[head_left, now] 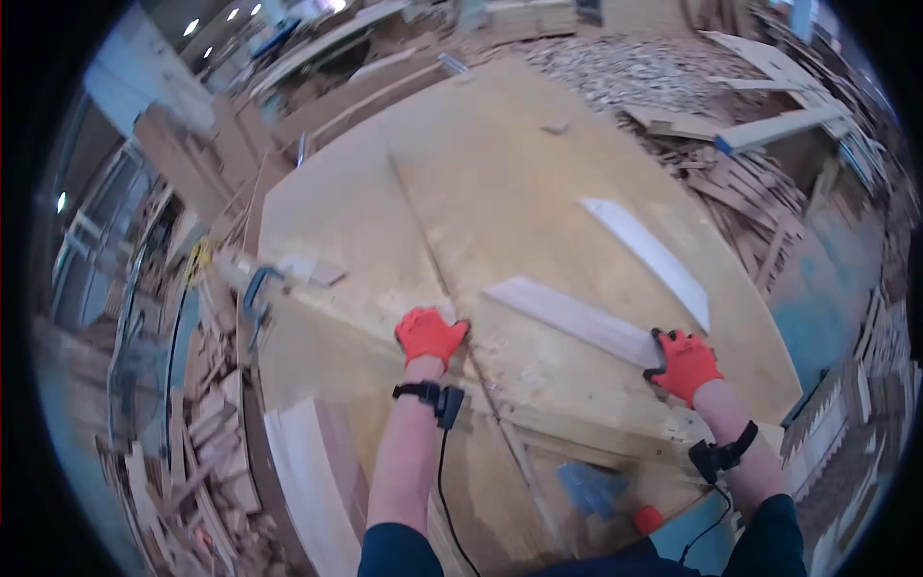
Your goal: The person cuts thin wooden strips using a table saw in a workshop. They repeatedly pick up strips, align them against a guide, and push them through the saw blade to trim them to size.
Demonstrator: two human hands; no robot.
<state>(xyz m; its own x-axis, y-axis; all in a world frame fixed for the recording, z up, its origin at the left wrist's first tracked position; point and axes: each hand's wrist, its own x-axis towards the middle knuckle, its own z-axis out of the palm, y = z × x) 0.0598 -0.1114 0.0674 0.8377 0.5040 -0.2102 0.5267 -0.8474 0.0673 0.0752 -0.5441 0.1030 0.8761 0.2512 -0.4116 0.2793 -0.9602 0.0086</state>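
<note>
My right hand, in a red glove with dark fingertips, closes on the near right end of a pale wooden board. That board lies slantwise on a large light-wood tabletop. My left hand, gloved alike, rests on the tabletop beside a long dark seam. Its thumb is spread to the right, and I see nothing held in it. Past the first board, a second whitish board with angled ends lies at the right. Dark straps with small cabled devices circle both my wrists.
A blue clamp grips the left table edge near a short wood offcut. Thick pale boards lie at the near left. Blue plastic and a red object are close to me. Scrap-wood piles surround the table.
</note>
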